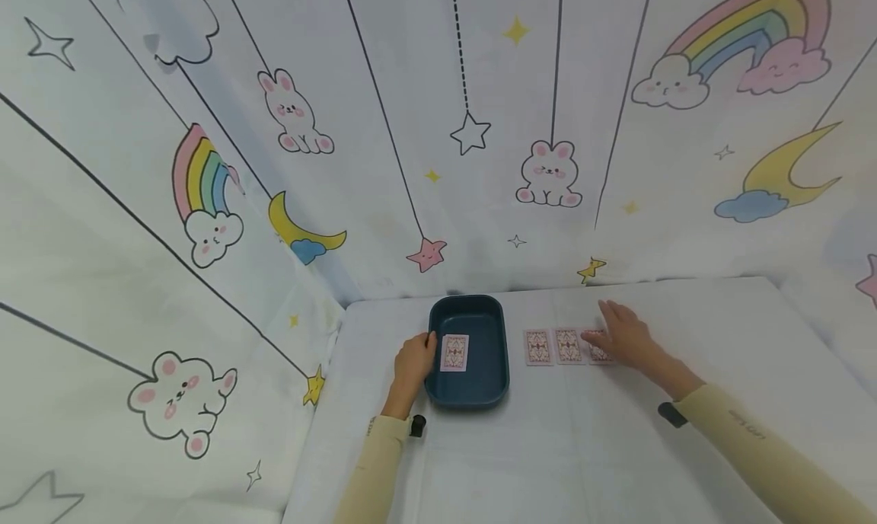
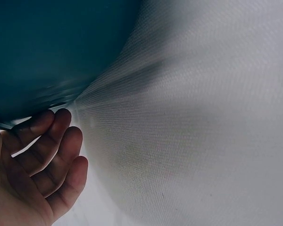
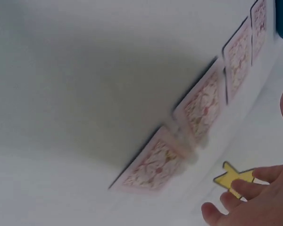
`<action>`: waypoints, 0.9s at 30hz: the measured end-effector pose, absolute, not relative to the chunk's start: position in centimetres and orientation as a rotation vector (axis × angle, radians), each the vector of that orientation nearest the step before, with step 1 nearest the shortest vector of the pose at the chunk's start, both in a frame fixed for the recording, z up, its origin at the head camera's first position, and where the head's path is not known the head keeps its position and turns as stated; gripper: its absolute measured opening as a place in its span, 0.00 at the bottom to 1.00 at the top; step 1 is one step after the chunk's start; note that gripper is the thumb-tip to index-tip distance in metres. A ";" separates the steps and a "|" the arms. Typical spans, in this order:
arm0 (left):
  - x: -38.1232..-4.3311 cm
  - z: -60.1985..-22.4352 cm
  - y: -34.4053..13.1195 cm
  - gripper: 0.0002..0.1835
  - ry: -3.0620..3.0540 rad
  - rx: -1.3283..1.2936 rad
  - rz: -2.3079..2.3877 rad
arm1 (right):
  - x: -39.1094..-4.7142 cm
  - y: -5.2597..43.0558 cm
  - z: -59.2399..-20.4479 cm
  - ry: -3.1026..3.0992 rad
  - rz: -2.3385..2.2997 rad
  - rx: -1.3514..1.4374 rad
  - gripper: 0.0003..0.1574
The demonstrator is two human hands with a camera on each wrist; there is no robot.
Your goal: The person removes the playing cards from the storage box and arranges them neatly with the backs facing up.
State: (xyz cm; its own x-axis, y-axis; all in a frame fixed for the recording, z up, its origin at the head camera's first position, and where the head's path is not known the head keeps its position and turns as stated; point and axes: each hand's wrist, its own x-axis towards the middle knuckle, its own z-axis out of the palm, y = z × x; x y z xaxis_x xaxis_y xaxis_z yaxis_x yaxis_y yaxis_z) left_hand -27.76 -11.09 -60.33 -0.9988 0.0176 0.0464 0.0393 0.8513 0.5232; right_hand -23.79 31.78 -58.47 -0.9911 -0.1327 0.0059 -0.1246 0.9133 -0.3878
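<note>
A dark blue rectangular tray [image 1: 488, 360] sits on the white-covered table. Inside, toward its left side, lie one or more playing cards [image 1: 454, 353], patterned back up. My left hand [image 1: 412, 362] holds the tray's left rim; its curled fingers [image 2: 68, 146] lie against the outer wall, the thumb hidden in the left wrist view. To the right of the tray, several face-down playing cards [image 3: 203, 106] with red-and-white backs form a row. Over the row's right end my right hand [image 1: 629, 343] hovers, fingers spread and holding nothing, partly covering the cards there.
White cloth [image 1: 507, 463] covers the table. Behind it and on the left stands a white fabric backdrop [image 1: 384, 166] printed with rabbits, stars, moons and rainbows. A dark wrist camera [image 1: 673, 414] sits at the right cuff, another [image 1: 418, 426] at the left.
</note>
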 end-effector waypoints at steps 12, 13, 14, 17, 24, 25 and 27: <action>-27.8 -60.3 -11.2 0.24 -2.990 -0.037 -0.840 | -24.0 27.9 -57.5 3.051 -0.620 -0.311 0.55; -27.8 -60.3 -11.2 0.24 -2.993 -0.035 -0.839 | -24.1 27.6 -57.4 3.052 -0.627 -0.319 0.55; -27.9 -60.3 -11.2 0.24 -2.992 -0.034 -0.840 | -24.2 27.3 -57.5 3.053 -0.632 -0.326 0.54; -27.9 -60.4 -11.1 0.23 -2.992 -0.030 -0.835 | -24.4 26.3 -57.6 3.044 -0.657 -0.349 0.54; -27.9 -60.4 -11.2 0.23 -2.997 -0.025 -0.828 | -24.8 23.8 -57.2 3.029 -0.688 -0.386 0.54; -28.0 -60.4 -11.2 0.23 -3.000 -0.022 -0.823 | -24.9 23.5 -57.0 3.026 -0.691 -0.387 0.54; -28.0 -60.3 -11.1 0.23 -3.002 -0.018 -0.815 | -25.0 22.9 -56.7 3.018 -0.687 -0.392 0.54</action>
State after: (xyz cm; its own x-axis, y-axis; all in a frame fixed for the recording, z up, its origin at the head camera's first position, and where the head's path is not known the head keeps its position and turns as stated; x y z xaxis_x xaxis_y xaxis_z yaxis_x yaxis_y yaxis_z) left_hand -27.97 -11.14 -60.34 -0.9995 0.0031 0.0330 0.0193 0.8625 0.5057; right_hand -24.97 22.88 -56.75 -0.9682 -0.2477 0.0343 -0.2381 0.8716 -0.4286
